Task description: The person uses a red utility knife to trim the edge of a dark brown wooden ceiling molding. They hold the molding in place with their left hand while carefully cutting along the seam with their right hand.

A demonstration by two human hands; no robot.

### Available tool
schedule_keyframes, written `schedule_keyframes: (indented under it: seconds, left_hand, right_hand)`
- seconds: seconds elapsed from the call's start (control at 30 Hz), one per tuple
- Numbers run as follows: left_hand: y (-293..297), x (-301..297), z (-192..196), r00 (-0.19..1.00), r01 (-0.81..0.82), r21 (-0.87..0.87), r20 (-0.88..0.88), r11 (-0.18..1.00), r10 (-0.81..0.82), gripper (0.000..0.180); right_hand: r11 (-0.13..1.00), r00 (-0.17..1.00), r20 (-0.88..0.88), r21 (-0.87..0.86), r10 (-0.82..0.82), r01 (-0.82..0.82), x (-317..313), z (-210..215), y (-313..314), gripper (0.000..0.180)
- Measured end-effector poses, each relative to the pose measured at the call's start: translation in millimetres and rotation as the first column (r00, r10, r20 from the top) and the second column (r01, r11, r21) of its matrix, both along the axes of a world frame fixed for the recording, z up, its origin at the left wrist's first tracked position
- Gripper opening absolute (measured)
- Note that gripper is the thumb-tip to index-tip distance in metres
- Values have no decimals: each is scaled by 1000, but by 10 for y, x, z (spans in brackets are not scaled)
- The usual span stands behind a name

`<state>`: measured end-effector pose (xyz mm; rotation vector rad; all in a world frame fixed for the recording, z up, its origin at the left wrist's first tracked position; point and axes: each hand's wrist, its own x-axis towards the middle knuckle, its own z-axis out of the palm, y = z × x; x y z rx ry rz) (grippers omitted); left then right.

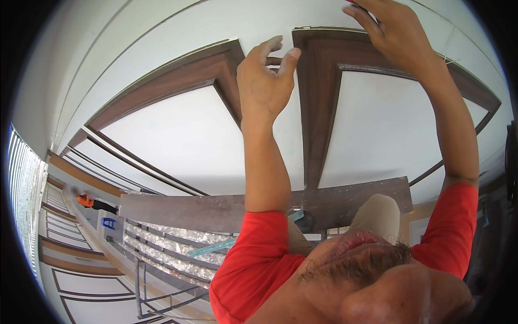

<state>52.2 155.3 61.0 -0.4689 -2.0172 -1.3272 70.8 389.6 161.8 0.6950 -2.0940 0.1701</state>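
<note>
My left hand (263, 81) is raised in front of a white wall (272, 146), between two dark brown wooden frames. Its fingers are bent and dusty with white, the thumb stands apart from them, and nothing shows in the grasp. Whether the fingertips touch the wall, I cannot tell. Higher and to the right, my right hand (396, 35) reaches over the top of the right brown frame (315, 92). A small red object (350, 1) is pinched in its fingers, mostly cut off by the upper edge. The left brown frame (229, 67) surrounds a white panel (178, 137).
A worn brown plank (167, 211) runs below me, where my legs are. Metal scaffold rails (139, 286) and a greenish strip (213, 247) lie lower left. Far off are a person in orange (85, 201) and a blue stool (109, 222).
</note>
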Motion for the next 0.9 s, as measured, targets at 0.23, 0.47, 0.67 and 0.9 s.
schedule_keyframes:
  seconds: [0.23, 0.47, 0.67, 0.9]
  left_hand:
    - [-187, -250, -235, 881, -384, 83, -264, 920, 392, 58]
    - [-468, -412, -328, 824, -487, 102, -277, 868, 495, 71]
    - [-447, -380, -350, 852, -468, 110, -206, 877, 480, 76]
    - [-375, -399, -372, 869, -427, 158, -201, 890, 453, 84]
  right_hand:
    - [939, 980, 13, 289, -200, 188, -2, 391, -421, 40]
    - [896, 967, -69, 365, -243, 252, 153, 492, -638, 39]
    - [843, 944, -116, 426, -308, 328, 100, 518, -740, 38]
    - [784, 905, -94, 467, -415, 408, 59, 538, -772, 35]
